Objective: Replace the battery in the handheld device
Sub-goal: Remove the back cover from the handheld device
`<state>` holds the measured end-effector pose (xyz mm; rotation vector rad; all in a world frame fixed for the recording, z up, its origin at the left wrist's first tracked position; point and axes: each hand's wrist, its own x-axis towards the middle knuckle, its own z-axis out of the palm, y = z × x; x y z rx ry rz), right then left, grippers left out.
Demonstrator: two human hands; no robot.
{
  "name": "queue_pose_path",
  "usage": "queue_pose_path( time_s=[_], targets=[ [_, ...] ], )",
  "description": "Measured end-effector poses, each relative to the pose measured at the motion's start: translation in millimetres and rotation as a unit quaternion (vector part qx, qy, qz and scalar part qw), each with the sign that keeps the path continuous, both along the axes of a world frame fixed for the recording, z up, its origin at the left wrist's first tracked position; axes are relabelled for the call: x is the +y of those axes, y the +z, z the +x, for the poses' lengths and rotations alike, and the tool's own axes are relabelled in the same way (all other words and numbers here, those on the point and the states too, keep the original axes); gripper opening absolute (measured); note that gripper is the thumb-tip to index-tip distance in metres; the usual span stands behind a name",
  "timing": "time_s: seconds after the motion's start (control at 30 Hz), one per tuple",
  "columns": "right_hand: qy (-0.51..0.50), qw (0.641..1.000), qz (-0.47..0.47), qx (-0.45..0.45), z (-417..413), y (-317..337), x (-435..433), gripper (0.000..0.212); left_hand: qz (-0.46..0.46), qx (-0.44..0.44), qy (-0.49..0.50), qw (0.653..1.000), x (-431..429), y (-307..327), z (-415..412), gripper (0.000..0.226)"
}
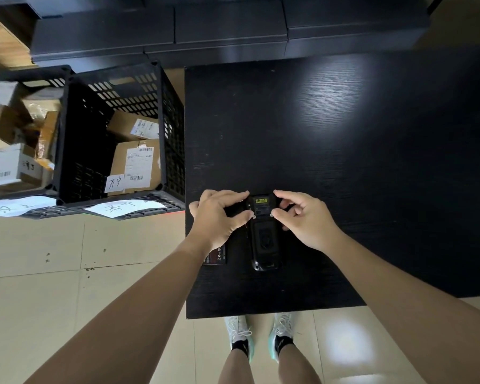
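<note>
The device (264, 231) lies back-up on the black bench (344, 162), near the front edge. The left hand (219, 214) grips its upper left side, fingers (240, 195) curled narrowly against the casing. The right hand (302, 217) grips the upper right side, thumb and forefinger pinched at the casing edge. A yellow label shows on the device between the hands. A flat black battery (216, 254) lies on the bench just left of the device, partly under the left wrist. A black crate (117, 134) of parcels stands left of the bench.
</note>
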<state>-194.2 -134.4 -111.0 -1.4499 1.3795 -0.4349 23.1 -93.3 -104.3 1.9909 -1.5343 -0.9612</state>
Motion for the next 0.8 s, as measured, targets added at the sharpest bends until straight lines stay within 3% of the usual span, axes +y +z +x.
queue_pose_path(
  time_s=[0.33, 0.8],
  targets=[
    [-0.011, 0.999, 0.034, -0.035, 0, 4, -9, 0.044, 0.001, 0.026, 0.027, 0.999, -7, -4, -1, 0.040],
    [-0.004, 0.999, 0.039, -0.014, 1, 7, -4, 0.046, 0.017, -0.029, -0.007, 0.999, -7, 7, -3, 0.046]
  ],
)
